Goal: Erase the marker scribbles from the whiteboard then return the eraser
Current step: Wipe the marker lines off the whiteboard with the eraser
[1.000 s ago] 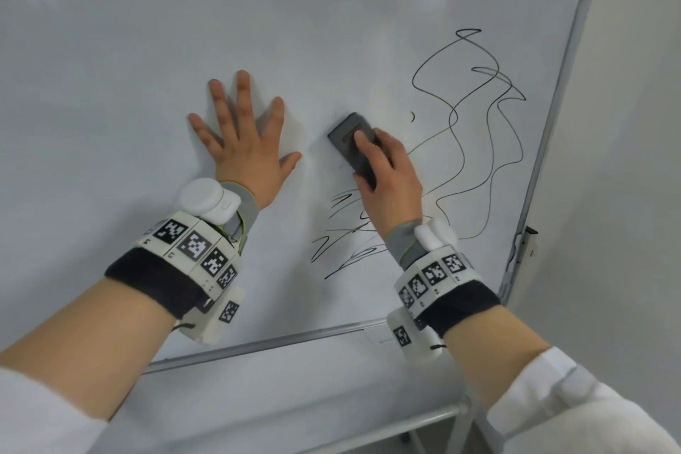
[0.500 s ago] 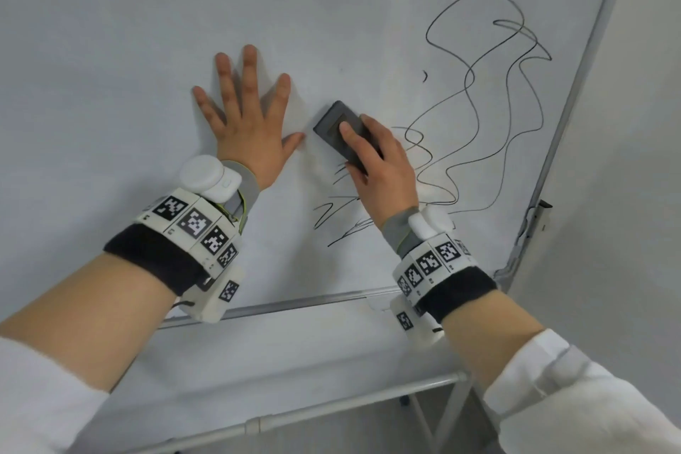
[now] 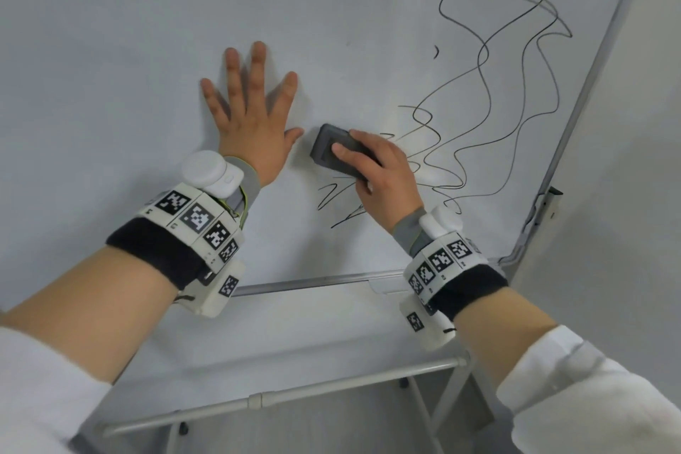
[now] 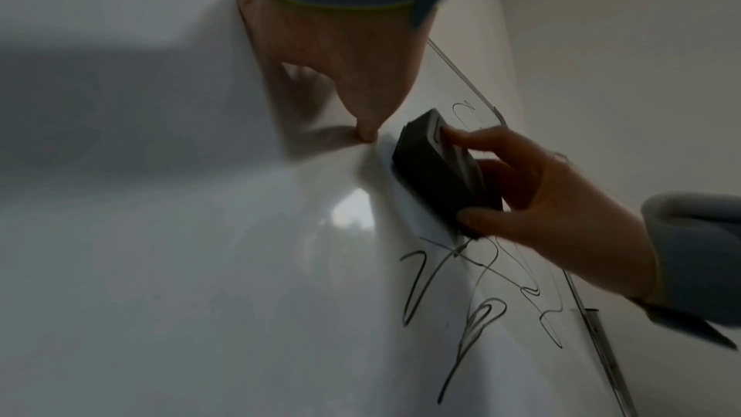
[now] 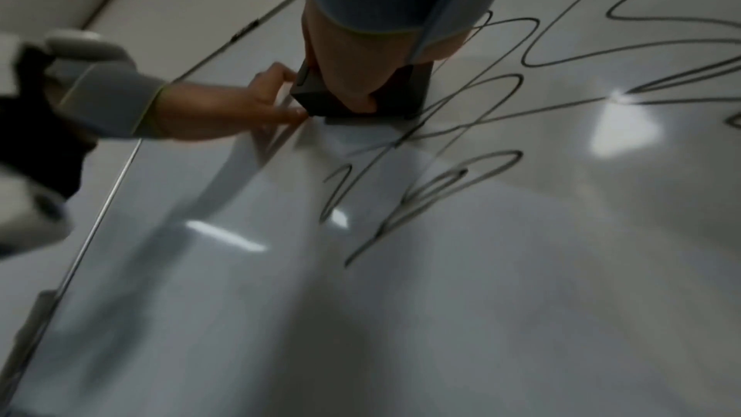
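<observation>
The whiteboard (image 3: pixel 129 29) fills most of what I can see, mounted on a pale metal stand (image 3: pixel 280 398), and the black marker scribbles (image 3: pixel 490 92) sprawl over its right side, from long loops near the top edge down to tight zigzags low by the bottom rail. The left hand (image 3: pixel 250 129) lies flat on the bare board with fingers spread wide, bracing it. Just beside its thumb, the right hand (image 3: pixel 383 177) grips the dark eraser (image 3: pixel 333 153), forefinger laid along its back, thumb and remaining fingers clamping its long sides, the felt face pressed to the board at the left fringe of the marks. The eraser's long axis runs on a diagonal, its free end aimed up and left toward the braced thumb, the other end hidden under the palm. From here I'd worry about narrow passes leaving thin lines between strokes, since most of the ink remains, and about a leftward sweep knocking into that thumb; pressing unevenly could smear rather than lift.
</observation>
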Demonstrator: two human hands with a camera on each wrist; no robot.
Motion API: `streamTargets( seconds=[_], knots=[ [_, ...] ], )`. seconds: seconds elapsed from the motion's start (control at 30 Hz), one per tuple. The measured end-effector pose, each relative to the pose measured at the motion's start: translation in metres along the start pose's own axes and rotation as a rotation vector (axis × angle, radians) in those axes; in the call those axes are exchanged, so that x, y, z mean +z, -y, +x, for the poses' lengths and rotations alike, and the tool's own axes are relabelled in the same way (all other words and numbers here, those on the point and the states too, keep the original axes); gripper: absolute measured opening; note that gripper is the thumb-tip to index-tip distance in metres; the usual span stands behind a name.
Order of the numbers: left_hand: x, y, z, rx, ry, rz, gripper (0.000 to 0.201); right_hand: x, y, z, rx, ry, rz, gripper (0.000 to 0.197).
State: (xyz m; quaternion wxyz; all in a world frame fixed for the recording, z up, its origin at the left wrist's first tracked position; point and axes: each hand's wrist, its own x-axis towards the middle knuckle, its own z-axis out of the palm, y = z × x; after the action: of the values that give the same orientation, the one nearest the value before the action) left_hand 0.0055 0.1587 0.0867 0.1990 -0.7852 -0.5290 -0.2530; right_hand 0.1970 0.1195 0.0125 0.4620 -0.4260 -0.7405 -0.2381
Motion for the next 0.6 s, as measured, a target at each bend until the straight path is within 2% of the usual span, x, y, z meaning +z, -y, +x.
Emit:
streamTargets(
  seconds=[0.13,0.23,0.43,0.6],
  knots=[
    [0.002,0.000,-0.003,0.002,0.010,-0.013,0.063,0.010,0.003,-0.041,-0.085,0.154,0.015,0.067],
    [0.002,0.000,-0.004,0.002,0.010,-0.018,0.061,0.006,0.002,-0.042,-0.136,0.236,0.010,0.059],
    [0.003,-0.002,-0.008,0.002,0.009,-0.027,0.059,0.001,0.004,-0.017,-0.105,0.198,-0.015,0.063],
    [0.004,-0.001,-0.009,0.002,0.022,-0.011,0.060,0.007,0.000,-0.044,-0.188,0.284,-0.005,0.046]
  ],
)
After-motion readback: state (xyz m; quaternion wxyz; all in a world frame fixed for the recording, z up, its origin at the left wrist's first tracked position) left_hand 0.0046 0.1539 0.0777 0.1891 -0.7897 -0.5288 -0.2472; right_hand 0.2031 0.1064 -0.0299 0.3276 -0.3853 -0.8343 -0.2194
